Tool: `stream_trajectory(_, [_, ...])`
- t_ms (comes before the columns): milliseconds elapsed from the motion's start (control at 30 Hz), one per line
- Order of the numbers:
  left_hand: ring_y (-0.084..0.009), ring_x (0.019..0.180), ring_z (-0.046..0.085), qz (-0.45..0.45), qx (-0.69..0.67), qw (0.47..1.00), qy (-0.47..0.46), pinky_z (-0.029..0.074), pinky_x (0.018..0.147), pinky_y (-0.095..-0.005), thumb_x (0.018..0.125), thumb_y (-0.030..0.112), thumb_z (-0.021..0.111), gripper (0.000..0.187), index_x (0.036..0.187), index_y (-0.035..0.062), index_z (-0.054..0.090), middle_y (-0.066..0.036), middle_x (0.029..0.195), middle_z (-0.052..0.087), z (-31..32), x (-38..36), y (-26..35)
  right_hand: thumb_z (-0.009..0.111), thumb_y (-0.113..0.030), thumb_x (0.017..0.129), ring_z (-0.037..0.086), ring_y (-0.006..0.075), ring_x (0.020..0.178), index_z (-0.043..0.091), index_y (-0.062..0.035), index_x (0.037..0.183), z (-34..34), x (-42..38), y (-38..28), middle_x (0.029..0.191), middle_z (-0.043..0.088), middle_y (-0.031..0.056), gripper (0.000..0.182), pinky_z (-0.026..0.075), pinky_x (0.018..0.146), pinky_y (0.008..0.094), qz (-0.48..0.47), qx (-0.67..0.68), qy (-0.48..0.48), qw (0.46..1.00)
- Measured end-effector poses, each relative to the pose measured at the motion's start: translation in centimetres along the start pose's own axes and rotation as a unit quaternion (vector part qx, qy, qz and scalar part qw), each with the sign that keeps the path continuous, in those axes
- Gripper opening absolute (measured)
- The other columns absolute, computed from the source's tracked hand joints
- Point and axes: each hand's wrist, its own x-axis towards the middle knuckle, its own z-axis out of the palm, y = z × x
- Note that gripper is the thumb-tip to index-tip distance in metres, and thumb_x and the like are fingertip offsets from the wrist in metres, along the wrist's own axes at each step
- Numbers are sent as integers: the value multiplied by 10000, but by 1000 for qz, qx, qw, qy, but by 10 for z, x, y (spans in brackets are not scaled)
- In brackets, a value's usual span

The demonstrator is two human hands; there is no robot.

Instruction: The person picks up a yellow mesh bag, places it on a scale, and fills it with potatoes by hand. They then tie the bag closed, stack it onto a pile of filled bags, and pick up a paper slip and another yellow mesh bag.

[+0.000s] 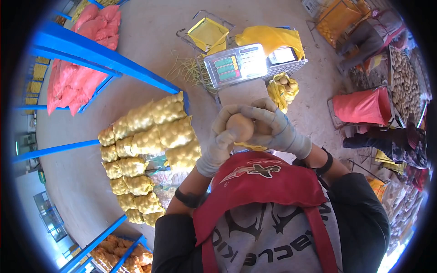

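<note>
My left hand [218, 144], in a pale work glove, is wrapped round a round tan potato [240, 128] in front of my chest. Right beside it, my gloved right hand [278, 129] curls over a second brownish potato [261, 129], mostly hidden by the fingers. The two hands meet at the fingertips. Just beyond them stands a digital scale [234, 66] with a lit display and keypad. A yellow mesh bag [283, 90] of potatoes sits to the right of the scale's post.
Filled yellow mesh bags [150, 141] are stacked on a pallet to my left. Blue metal beams [104, 57] cross the left side, near pink sacks [98, 32]. An open red sack [362, 107] hangs at right, near two co-workers and a potato heap [405, 82].
</note>
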Motion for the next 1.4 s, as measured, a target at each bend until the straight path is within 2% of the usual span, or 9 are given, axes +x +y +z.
stream_trajectory(133, [-138,951,512,-28,49,998,23,439,811,-264,714,147,538,459,1146,21,445,-74,1030,516,15,3,6,734,-142,651,534,300,903,513,-110,1198,-9,-5,-1,998,477,136,591,455,766,336,1,-26,-10,1000])
stream_trajectory(367, [-164,1001,510,-36,-72,997,-13,427,873,-305,774,110,574,336,1089,59,469,-59,1069,516,18,7,-3,739,-118,645,530,304,931,538,-99,1168,-12,-15,-3,1029,470,148,561,456,785,344,-13,-37,6,999])
stream_trajectory(633, [-183,977,532,-59,-96,990,82,447,852,-331,886,503,392,468,1020,71,511,-71,1012,552,29,13,-13,748,-110,647,519,304,945,520,-96,1173,-15,-22,-3,1044,454,154,574,443,808,345,0,-4,28,1000])
stream_trajectory(833, [-230,840,588,-66,-67,992,82,496,742,-358,867,553,374,529,1011,65,520,-111,938,578,29,13,-8,694,-249,748,547,270,908,417,-57,1233,-13,-27,3,1040,471,136,591,467,781,346,4,66,45,997])
stream_trajectory(900, [-234,799,590,-59,-102,989,88,502,702,-361,862,549,391,526,1006,61,523,-122,924,579,26,13,-3,517,-507,827,593,271,775,309,-74,1299,-24,-26,-8,980,513,145,673,503,717,346,260,609,108,741])
stream_trajectory(933, [-239,758,593,-52,-133,985,99,508,662,-365,857,545,407,523,1001,57,526,-133,910,581,25,13,-1,333,-684,801,609,284,665,240,-94,1331,-27,-23,-5,940,547,180,798,523,650,345,261,637,103,718])
stream_trajectory(1100, [-238,761,586,-71,-182,979,64,511,622,-352,862,512,422,496,1009,51,529,-133,919,577,19,10,0,347,-724,761,608,319,720,167,-32,1361,-34,-24,7,965,536,276,933,523,647,357,218,730,22,648])
stream_trajectory(1200, [-242,786,592,-84,-174,979,62,523,636,-352,860,480,455,465,1031,54,528,-134,928,576,19,10,-2,349,-693,786,608,319,748,253,-22,1332,-30,-23,7,971,547,247,871,523,662,368,238,722,42,648])
stream_trajectory(1400, [-247,842,595,-87,-205,961,163,541,668,-368,867,318,519,316,1020,42,538,-128,940,575,7,4,2,478,-406,866,526,256,993,512,-34,1044,-22,-19,34,1010,540,137,414,517,701,462,380,757,211,488])
